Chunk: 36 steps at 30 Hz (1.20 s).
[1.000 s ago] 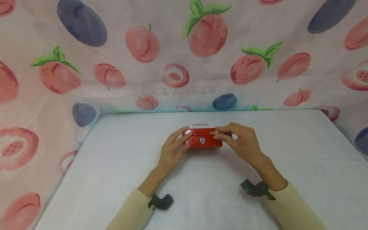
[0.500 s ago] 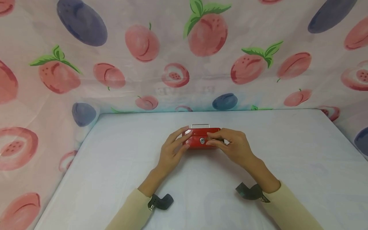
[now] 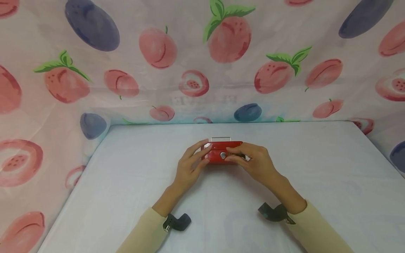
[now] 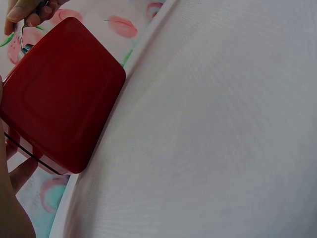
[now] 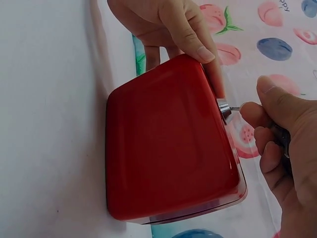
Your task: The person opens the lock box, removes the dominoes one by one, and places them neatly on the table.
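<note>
A red cash box (image 3: 218,158) stands on the white table, its lock (image 3: 223,155) on the upward side and its wire handle (image 3: 220,137) on the far side. My left hand (image 3: 187,167) grips the box's left end, thumb on the near side and fingers spread over the other sides. With thumb and forefinger, my right hand (image 3: 257,163) pinches a small metal key (image 5: 236,108) at the lock (image 5: 225,110). Its tip meets the lock; how deep it sits I cannot tell. Something dark (image 5: 283,139), attached or separate, lies within the curled right fingers.
The white-covered table (image 3: 126,168) extends round the box. Behind and beside it hangs a fruit-print cloth (image 3: 196,45). A dark camera mount sits on each wrist, the left mount (image 3: 177,222) and the right mount (image 3: 273,212).
My right hand has moved left and slightly down, bringing the key from the box's right end to the lock. My left hand and the box have stayed in place.
</note>
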Motion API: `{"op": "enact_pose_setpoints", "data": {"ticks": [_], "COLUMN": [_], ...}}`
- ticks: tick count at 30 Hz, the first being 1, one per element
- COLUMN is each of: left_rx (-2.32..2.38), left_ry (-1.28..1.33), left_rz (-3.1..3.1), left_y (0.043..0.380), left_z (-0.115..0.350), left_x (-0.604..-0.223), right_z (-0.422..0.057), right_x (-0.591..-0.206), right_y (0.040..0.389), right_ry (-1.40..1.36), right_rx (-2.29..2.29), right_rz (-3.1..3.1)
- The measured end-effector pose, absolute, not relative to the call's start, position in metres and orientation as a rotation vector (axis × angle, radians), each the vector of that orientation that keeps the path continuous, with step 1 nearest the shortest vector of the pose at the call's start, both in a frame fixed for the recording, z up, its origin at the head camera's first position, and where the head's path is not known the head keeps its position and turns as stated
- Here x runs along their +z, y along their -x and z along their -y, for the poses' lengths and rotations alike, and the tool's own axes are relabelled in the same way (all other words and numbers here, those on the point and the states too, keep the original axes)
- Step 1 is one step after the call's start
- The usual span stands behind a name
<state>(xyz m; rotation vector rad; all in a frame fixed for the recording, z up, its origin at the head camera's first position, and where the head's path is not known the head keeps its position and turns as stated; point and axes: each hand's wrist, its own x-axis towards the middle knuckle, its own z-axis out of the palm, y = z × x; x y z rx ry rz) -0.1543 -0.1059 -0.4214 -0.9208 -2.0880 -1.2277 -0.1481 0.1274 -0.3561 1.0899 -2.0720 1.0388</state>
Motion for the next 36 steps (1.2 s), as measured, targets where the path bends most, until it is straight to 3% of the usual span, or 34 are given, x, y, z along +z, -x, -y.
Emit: {"op": "enact_pose_setpoints", "data": {"ticks": [36], "left_rx": [-1.249], "left_ry": [0.909], "left_rz": [2.101], "left_y": [0.1551], "left_z": [0.1061], "left_x": [-0.4220], "right_z": [-0.1234], "right_x": [-0.3598], "right_y": [0.1481], "right_ry": [-1.110], "right_rx": [1.215], "right_rz": [2.162]}}
